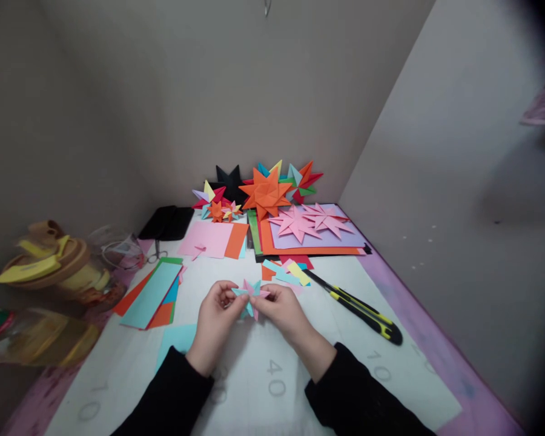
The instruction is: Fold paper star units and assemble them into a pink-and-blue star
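Between my hands is a small folded paper star (pixel 251 289) with alternating pink and light blue points. My left hand (pixel 218 315) pinches its left side, thumb at the front. On the right side, my right hand (pixel 281 306) grips it the same way, both thumbs meeting near the centre. The star is held a little above the white sheet (pixel 254 387) with printed numbers. Small paper strips (pixel 284 272) in several colours lie just beyond it. A yellow and black utility knife (pixel 356 309) rests to the right of my right hand.
Finished paper stars (pixel 267 192) lean at the back wall. Pink stars (pixel 295 224) lie on stacked coloured sheets (pixel 318 242). At left are paper rectangles (pixel 152 297), scissors (pixel 158 251), a black case (pixel 167 223), a bottle (pixel 40 336) and a lidded jar (pixel 79 275).
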Motion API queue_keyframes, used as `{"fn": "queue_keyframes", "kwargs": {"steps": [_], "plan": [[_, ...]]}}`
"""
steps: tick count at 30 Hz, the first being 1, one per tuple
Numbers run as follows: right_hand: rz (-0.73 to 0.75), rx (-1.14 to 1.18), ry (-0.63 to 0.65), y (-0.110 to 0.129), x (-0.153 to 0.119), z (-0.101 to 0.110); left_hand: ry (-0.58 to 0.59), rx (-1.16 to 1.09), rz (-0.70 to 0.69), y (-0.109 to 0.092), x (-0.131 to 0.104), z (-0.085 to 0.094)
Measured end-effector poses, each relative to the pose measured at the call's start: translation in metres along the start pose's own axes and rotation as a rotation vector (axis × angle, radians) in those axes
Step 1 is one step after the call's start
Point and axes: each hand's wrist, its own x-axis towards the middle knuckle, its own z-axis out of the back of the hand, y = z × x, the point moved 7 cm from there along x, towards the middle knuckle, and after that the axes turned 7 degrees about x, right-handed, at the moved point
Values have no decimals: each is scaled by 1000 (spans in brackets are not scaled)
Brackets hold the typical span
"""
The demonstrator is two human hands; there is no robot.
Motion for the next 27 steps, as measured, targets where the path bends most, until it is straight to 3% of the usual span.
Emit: {"fn": "queue_keyframes", "kwargs": {"steps": [9,13,17,27], "plan": [[20,-58,-51,1,-2,1,-5,38,-50,-7,-3,0],[20,-101,-85,5,-3,6,-73,302,-326,-30,-7,9],[50,-135,-94,8,-3,7,-41,533,-558,-41,-12,5],[74,-196,-96,10,-3,6,-39,606,-609,-40,-13,5]]}}
